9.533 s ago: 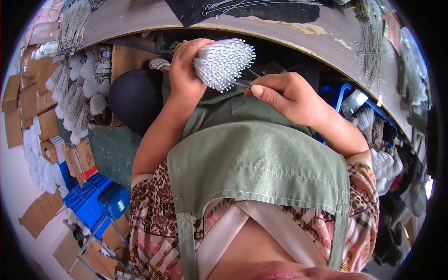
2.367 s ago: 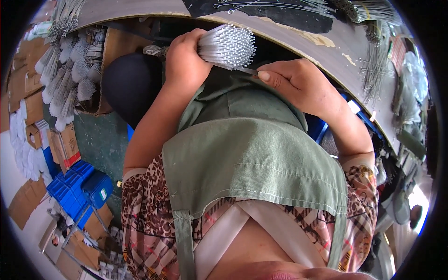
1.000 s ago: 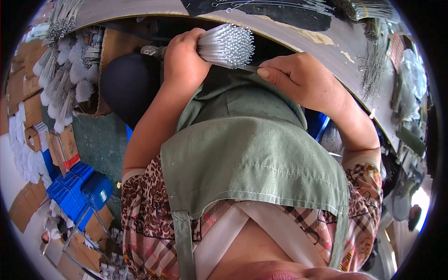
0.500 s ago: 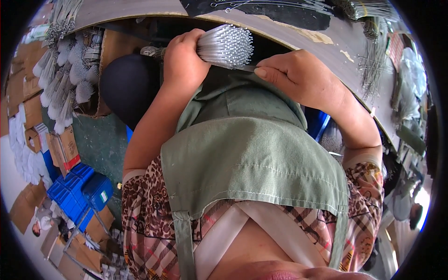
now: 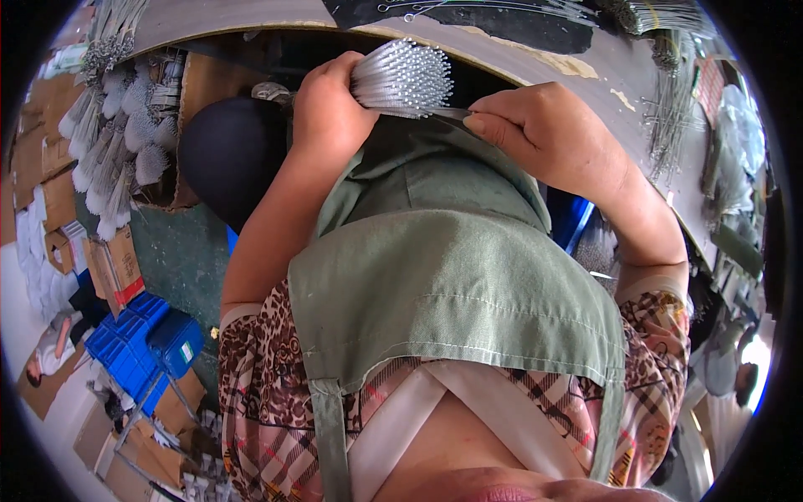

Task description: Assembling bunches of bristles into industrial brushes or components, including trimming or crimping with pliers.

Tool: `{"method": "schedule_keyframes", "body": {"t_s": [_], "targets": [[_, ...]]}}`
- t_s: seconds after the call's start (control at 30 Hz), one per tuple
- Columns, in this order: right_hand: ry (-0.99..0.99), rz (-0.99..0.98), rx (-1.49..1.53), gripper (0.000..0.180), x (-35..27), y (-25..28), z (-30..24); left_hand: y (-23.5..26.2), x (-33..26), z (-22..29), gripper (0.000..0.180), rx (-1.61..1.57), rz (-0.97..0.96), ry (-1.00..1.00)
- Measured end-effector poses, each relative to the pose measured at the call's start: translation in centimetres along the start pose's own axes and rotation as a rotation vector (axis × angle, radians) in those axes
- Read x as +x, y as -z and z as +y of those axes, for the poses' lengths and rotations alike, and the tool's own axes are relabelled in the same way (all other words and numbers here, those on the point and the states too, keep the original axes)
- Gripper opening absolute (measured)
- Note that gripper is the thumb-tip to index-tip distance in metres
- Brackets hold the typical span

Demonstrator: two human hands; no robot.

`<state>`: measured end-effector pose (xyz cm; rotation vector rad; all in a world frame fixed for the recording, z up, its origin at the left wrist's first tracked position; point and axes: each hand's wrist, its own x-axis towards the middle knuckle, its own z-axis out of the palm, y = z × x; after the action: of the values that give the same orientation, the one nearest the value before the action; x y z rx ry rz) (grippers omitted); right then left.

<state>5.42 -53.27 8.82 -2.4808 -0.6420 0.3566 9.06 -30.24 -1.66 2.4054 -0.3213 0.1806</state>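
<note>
My left hand [image 5: 329, 109] is wrapped round a thick bundle of slender white-bristled tube brushes [image 5: 404, 79], their pale tips pointing right. From the lower edge of the bundle a thin, pale strip [image 5: 452, 112] runs to my right hand [image 5: 544, 138], which pinches its end between thumb and fingers. Whether that strip is a single brush or a band is too small to tell. Both hands are above my lap, over a green apron [image 5: 468, 276], near the table's edge.
A grey table [image 5: 276, 15] curves across the far side, with wire-handled brushes [image 5: 502, 8] lying on it. At left, bundled brushes [image 5: 138, 109] stand beside a cardboard box [image 5: 205, 79]. Blue crates [image 5: 134, 339] sit lower left, and another person [image 5: 54, 347] is beyond them.
My right hand has moved slightly right and up, with more of the strip showing. The bundle has shifted up a little in my left hand. The distant person has moved.
</note>
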Motion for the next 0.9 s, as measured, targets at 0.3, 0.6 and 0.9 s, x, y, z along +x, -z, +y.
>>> {"method": "schedule_keyframes", "body": {"t_s": [0.3, 0.6, 0.9], "targets": [[-0.018, -0.077, -0.011, 0.027, 0.2, 0.2, 0.0, 0.2, -0.1, 0.4, 0.03, 0.024, -0.027, 0.026], [0.067, -0.058, 0.007, 0.023, 0.4, -0.3, 0.2, 0.3, -0.4, 0.5, 0.03, 0.017, -0.049, 0.016], [0.022, -0.03, 0.044, 0.028, 1.0, 0.4, 1.2, -0.4, 0.8, -0.4, 0.032, -0.144, -0.055, 0.04]]}}
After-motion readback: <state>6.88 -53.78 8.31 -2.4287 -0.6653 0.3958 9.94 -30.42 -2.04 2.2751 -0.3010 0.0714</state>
